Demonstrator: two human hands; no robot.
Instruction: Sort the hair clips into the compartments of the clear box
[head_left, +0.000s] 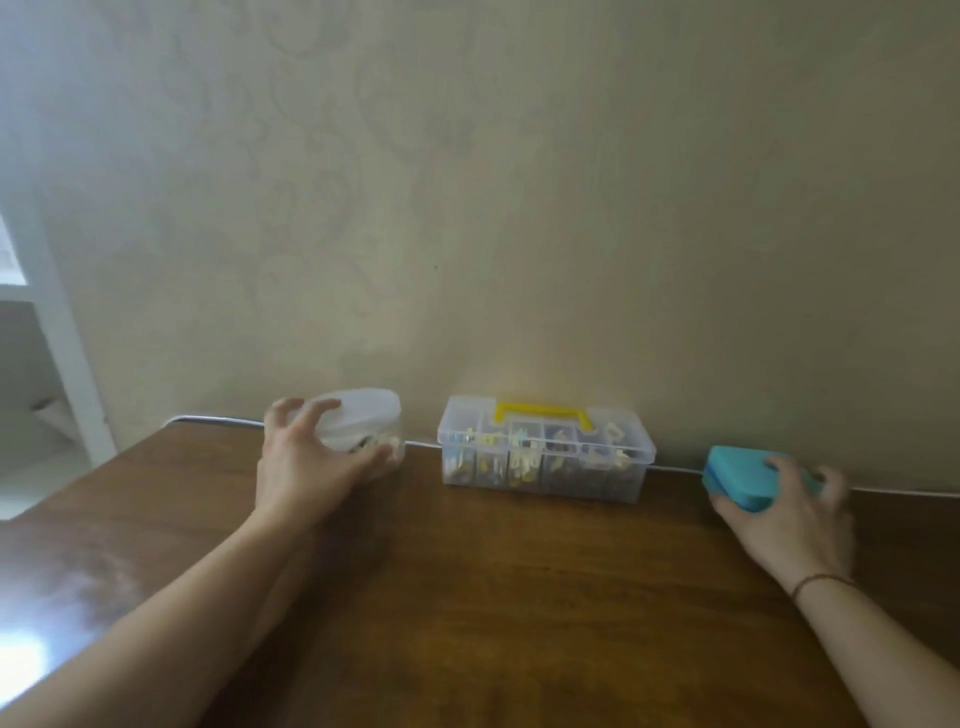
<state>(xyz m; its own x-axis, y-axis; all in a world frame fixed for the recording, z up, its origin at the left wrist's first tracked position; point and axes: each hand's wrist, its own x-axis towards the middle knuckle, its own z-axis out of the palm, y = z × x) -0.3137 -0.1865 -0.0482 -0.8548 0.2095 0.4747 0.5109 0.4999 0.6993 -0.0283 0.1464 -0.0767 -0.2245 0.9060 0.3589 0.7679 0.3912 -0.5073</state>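
Observation:
A clear box (545, 452) with a yellow handle stands shut at the back of the table, against the wall. Small clips show through its several compartments. Left of it is a round clear tub (363, 423) with a white lid and small items inside. My left hand (306, 462) grips this tub from the front, fingers over the lid and thumb at its base. At the right, my right hand (784, 514) wraps around a flat turquoise case (743, 475) that lies on the table.
The dark wooden table (493, 597) runs up to a beige wall. A white cable (883, 491) lies along the back edge behind the containers. The table's left edge is near a white door frame (67, 374).

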